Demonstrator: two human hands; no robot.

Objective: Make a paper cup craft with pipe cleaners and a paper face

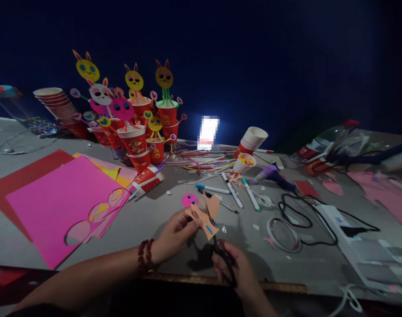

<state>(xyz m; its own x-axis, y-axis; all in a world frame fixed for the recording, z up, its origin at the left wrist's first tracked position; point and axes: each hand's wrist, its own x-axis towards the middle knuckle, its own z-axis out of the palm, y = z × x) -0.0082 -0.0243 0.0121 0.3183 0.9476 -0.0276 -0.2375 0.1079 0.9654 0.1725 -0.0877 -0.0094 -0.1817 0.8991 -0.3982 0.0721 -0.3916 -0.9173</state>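
Observation:
My left hand [176, 233] pinches a piece of orange paper [207, 226] by its left edge, above the front of the table. The paper has cut-out gaps and a small blue oval drawn on it. In my right hand [237, 266] is a pair of scissors [225, 259], its handles around my fingers. The scissor blades point up and away from me and reach the orange paper; how far they part is hard to see. Just beyond my left hand lies a pink paper disc [189, 200] with blue eye shapes.
Paper cups with animal faces [131, 136] stand at the back left, before coloured paper sheets [55, 198]. Markers [232, 189] and pipe cleaners [201, 160] lie mid-table. At right are a tape roll [283, 234], a black cable [307, 240] and a power strip [343, 242]. A lit screen [208, 132] stands behind.

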